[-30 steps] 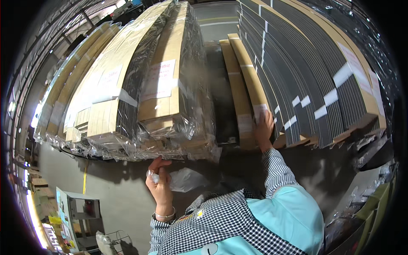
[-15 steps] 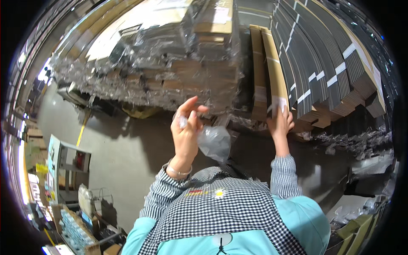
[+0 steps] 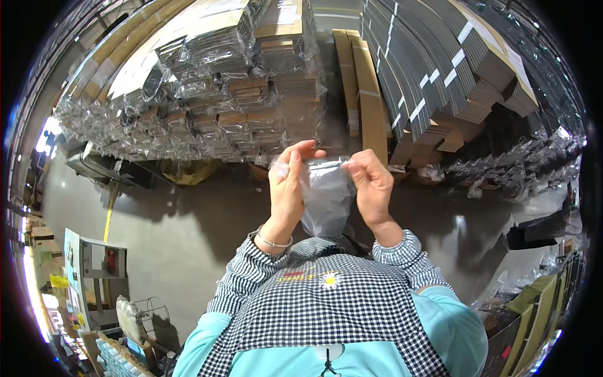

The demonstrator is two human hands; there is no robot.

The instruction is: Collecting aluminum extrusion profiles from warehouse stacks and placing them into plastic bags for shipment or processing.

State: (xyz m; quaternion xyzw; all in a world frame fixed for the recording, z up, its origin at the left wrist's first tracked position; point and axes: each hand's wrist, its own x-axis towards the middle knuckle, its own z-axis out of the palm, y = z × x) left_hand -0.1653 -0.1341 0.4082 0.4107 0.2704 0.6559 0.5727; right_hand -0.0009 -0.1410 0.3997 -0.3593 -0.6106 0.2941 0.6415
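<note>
Moved since the earlier frame: right hand point(image 3: 375, 185), from the end of a narrow cardboard length point(image 3: 369, 88) to the clear plastic bag point(image 3: 326, 201).

Viewed on my remote feed:

- Right hand: thumb and forefinger pinched together on the bag's upper right corner, other fingers curled.
- Left hand point(image 3: 286, 191): fingers half curled, thumb raised at the bag's left edge; I cannot tell whether they grip it. Bracelet point(image 3: 274, 242) at the wrist.
- Bag: one, hanging between both hands, above the checked apron point(image 3: 314, 308).
- Beyond, left: film-wrapped stack point(image 3: 245, 119).
- Beyond, right: dark-faced board stack point(image 3: 408, 69), white strips on its edges.
</note>
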